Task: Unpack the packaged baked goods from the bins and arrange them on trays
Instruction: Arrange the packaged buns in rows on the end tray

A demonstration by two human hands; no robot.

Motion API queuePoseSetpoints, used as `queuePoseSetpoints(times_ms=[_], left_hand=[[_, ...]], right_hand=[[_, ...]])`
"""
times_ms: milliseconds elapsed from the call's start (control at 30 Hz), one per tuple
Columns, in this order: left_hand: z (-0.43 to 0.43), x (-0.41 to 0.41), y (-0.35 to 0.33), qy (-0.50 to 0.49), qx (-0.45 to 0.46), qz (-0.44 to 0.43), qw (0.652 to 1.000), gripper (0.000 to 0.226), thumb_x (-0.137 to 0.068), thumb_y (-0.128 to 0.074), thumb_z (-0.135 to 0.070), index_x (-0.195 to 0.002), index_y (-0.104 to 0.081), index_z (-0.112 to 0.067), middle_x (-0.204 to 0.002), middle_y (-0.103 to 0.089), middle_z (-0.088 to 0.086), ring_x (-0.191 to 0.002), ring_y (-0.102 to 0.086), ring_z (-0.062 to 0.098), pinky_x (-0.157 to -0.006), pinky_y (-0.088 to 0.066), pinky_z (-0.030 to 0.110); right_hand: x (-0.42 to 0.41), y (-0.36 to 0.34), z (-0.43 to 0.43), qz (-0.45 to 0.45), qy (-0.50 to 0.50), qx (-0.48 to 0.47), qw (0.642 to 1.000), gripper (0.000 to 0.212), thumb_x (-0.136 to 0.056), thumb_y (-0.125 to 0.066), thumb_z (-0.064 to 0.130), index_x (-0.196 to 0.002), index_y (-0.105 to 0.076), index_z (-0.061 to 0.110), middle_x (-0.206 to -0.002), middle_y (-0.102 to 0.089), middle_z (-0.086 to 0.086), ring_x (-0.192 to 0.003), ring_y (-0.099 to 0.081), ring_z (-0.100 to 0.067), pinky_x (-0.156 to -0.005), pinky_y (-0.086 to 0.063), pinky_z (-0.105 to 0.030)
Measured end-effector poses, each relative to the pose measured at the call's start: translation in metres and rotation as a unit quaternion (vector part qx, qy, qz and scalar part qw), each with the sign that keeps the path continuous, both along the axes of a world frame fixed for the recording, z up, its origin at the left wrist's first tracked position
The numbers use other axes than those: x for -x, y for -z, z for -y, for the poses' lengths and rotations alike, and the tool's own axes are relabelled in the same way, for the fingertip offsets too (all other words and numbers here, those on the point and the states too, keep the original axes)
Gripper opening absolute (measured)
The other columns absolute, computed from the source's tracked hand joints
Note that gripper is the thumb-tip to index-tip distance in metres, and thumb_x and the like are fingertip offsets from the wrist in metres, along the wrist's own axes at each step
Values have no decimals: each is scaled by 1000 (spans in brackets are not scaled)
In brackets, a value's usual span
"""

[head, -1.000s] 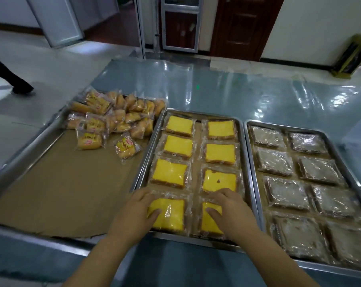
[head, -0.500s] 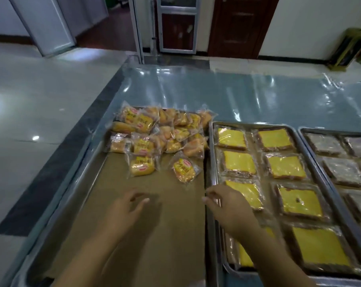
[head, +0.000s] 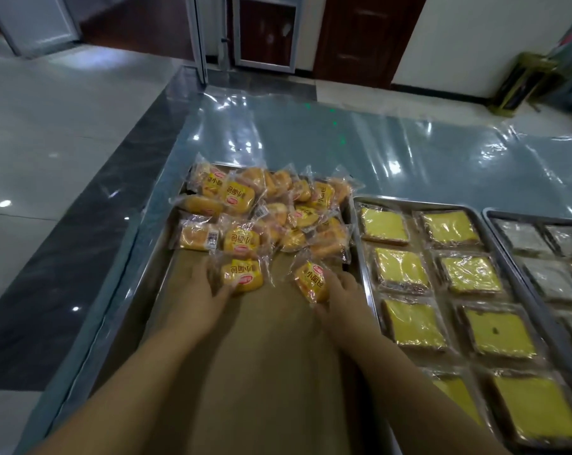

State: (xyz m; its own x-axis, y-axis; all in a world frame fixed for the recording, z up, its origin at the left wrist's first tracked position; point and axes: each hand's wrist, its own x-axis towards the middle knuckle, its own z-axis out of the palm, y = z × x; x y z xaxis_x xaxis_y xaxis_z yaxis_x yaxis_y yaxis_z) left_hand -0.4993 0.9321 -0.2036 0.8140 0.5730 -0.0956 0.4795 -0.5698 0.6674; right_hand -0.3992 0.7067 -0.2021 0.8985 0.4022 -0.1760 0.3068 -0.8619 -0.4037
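Observation:
A pile of small wrapped buns point(head: 271, 208) lies at the far end of the left metal tray point(head: 153, 290), which is lined with brown paper. Two packets sit apart from the pile, nearer to me. My left hand point(head: 202, 300) has its fingers around the near-left bun packet point(head: 242, 275). My right hand point(head: 340, 300) grips the near-right bun packet point(head: 311, 282), thumb under it. The middle tray point(head: 365, 277) holds two columns of wrapped yellow cake slices point(head: 403, 267).
A third tray point(head: 494, 224) at the right holds wrapped pale grey slices. The trays stand on a table under shiny clear plastic film point(head: 376, 142). The table's left edge drops to a tiled floor. Doors and a wall lie beyond.
Both hands left the yellow cake slices on the middle tray, moved left over the brown paper, then reached forward and closed on the two nearest bun packets. The view has swung left.

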Motion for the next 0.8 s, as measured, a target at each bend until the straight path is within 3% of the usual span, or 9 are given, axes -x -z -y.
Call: queuePoseSetpoints(times_ms=[100, 167, 300, 433, 600, 800], left_hand=[[2, -9, 4, -8, 94, 12, 995, 52, -85, -64, -33, -130, -42, -22, -115, -62, 0, -99, -58, 16, -74, -40, 28], [3, -9, 5, -4, 108, 2, 994, 51, -85, -65, -28, -131, -43, -21, -110, -64, -1, -91, -57, 12, -74, -39, 27], [4, 3, 4, 15, 131, -25, 991, 41, -84, -66, -24, -121, -48, -26, -87, -59, -13, -80, -53, 4, -62, -35, 21], [7, 26, 5, 18, 170, -24, 985, 26, -82, -68, -26, -101, -53, -32, -85, -56, -20, -81, -52, -3, -60, -35, 16], [12, 50, 1, -7, 196, 7, 981, 19, -81, -70, -19, -82, -51, -23, -84, -59, -7, -78, -56, 8, -58, -38, 22], [26, 75, -10, 13, 274, 45, 961, 22, -85, -64, -14, -102, -55, -25, -93, -60, -13, -85, -57, 4, -62, -42, 18]], right_hand=[[-8, 4, -7, -26, -24, 27, 999, 71, -91, -53, 39, -149, -12, 33, -157, -4, 2, -141, -10, -30, -110, -25, -47], [-10, 6, -11, -39, -50, 50, 997, 66, -93, -49, 40, -148, -11, 36, -158, 0, 6, -143, -4, -31, -109, -23, -50], [-2, 7, -11, -22, -69, 39, 997, 54, -91, -50, 45, -140, -34, 31, -153, -22, 2, -140, -15, -28, -108, -28, -46], [21, 4, -2, 16, -73, 22, 997, 46, -86, -51, 54, -125, -47, 30, -133, -44, 4, -125, -35, -19, -99, -38, -36], [60, 5, 15, 4, -79, 47, 996, 56, -83, -54, 54, -134, -32, 42, -137, -37, 5, -127, -30, -20, -98, -38, -36], [106, 4, 41, -25, -104, 89, 990, 62, -80, -53, 59, -134, -25, 48, -141, -23, 5, -129, -20, -23, -102, -34, -40]])
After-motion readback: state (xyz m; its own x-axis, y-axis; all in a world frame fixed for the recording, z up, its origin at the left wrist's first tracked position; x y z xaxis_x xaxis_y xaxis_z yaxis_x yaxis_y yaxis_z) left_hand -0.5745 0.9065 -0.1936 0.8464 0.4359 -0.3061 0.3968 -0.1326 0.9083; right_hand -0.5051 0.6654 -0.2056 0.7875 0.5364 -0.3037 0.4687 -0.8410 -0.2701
